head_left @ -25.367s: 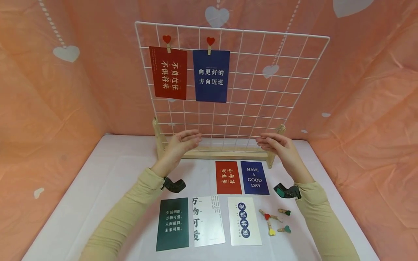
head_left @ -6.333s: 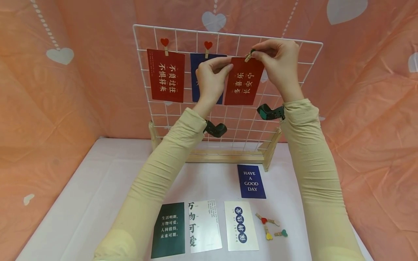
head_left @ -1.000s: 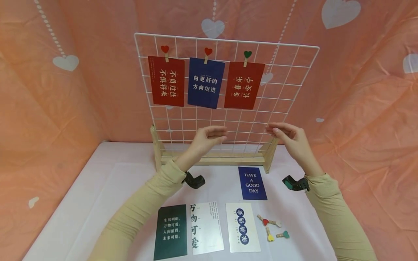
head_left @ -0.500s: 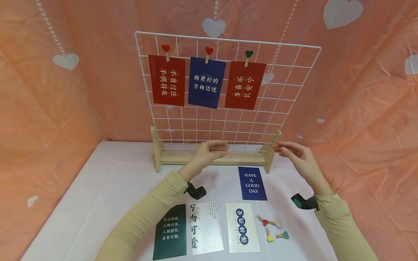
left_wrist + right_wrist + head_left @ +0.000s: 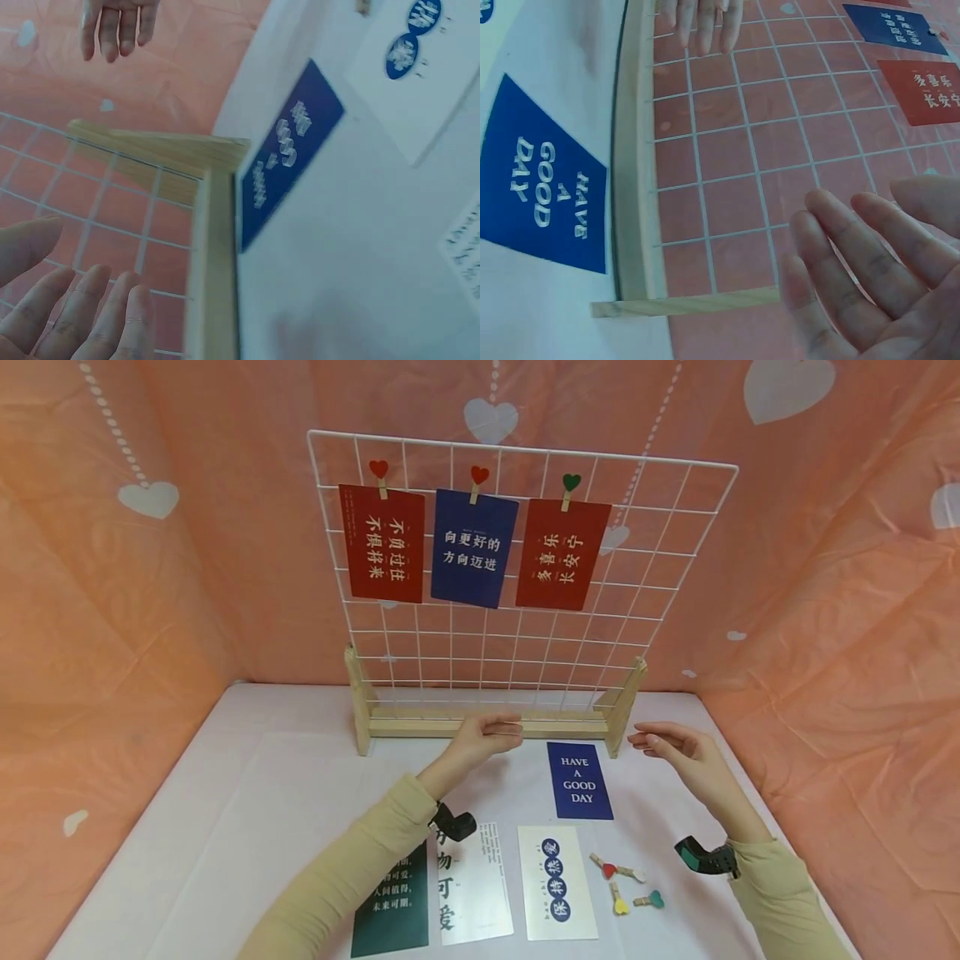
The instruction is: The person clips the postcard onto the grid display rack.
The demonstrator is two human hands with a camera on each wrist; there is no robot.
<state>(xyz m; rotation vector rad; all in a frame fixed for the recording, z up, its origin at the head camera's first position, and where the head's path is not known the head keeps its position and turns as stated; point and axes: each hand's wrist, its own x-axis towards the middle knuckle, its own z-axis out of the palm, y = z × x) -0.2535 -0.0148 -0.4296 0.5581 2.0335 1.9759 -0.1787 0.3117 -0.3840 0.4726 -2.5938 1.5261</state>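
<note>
Head view: lower centre-right, a blue card (image 5: 581,779) lies lengthwise up-frame between left hand (image 5: 477,743) and right hand (image 5: 686,756), similarly near, fingers loose, empty.

A creased orange-pink backdrop (image 5: 247,568) with white hearts (image 5: 491,421) (some below dotted lines (image 5: 111,420)) borders a pale table (image 5: 187,793).
</note>
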